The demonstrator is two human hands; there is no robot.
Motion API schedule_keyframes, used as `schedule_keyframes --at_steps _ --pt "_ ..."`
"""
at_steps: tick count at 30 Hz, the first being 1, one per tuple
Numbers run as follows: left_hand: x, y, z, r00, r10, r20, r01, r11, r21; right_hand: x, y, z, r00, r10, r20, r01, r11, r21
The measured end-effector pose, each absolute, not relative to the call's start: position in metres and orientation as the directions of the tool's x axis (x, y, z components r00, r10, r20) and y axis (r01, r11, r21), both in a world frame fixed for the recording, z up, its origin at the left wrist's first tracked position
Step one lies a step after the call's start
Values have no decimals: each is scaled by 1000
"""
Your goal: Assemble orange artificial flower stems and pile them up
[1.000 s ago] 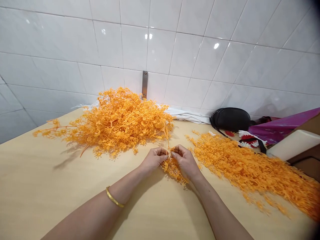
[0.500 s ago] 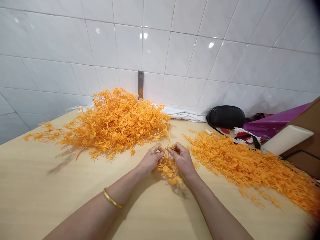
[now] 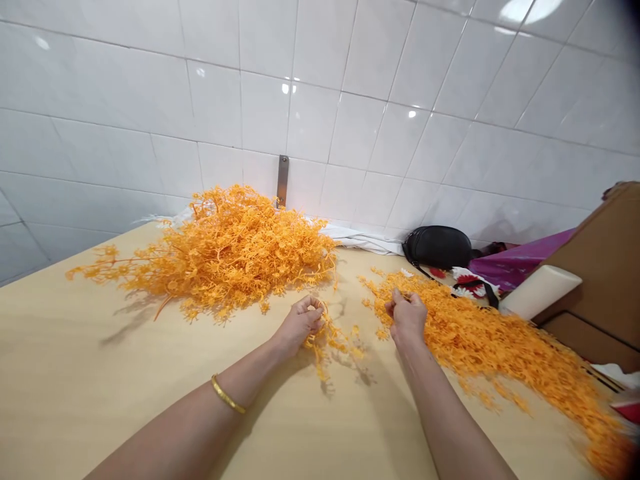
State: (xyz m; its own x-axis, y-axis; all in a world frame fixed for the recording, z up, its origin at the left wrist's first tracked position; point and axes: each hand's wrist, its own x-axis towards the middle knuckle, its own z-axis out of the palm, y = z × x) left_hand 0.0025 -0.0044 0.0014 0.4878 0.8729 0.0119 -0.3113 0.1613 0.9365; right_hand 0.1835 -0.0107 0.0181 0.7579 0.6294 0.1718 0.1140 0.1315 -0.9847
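Observation:
Near the middle of the table my left hand (image 3: 300, 323) is closed, pinching an orange artificial flower sprig (image 3: 330, 339) whose small blossoms hang below the fingers. My right hand (image 3: 407, 317) is over the near left part of a long pile of loose orange sprigs (image 3: 480, 340). Its fingers are pressed together; what they hold, if anything, I cannot make out. Behind my left hand lies a large bushy heap of orange artificial flower stems (image 3: 245, 247), apart from both hands.
A black pouch (image 3: 440, 247) stands by the tiled wall (image 3: 320, 127). Red and white flowers (image 3: 473, 283), a cream roll (image 3: 543, 291), purple sheeting (image 3: 520, 260) and a cardboard box (image 3: 600, 267) are at the right. A metal bracket (image 3: 283, 181) is fixed to the wall behind the heap.
My right hand has left the sprig and moved right, to the loose pile. My left hand keeps hold of the sprig in nearly the same place. The view has turned slightly right.

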Motion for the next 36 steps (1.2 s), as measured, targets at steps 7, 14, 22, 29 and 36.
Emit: schedule_keyframes --at_steps 7,14,22,29,36 --pt "4 -3 1 504 863 28 -276 130 952 209 -43 4 591 736 332 671 -220 -708" --pt "1 -1 -1 499 867 3 -257 145 955 202 -75 8 542 691 479 841 -444 -310" --pt "0 3 0 525 848 -72 -417 330 847 167 -53 39 256 874 413 697 129 -705" --pt "1 8 -3 518 854 -54 -468 335 818 133 -30 19 31 988 154 307 137 -942" --pt "-5 8 3 577 809 -109 -279 321 905 165 -15 1 416 907 72 -122 134 -984"
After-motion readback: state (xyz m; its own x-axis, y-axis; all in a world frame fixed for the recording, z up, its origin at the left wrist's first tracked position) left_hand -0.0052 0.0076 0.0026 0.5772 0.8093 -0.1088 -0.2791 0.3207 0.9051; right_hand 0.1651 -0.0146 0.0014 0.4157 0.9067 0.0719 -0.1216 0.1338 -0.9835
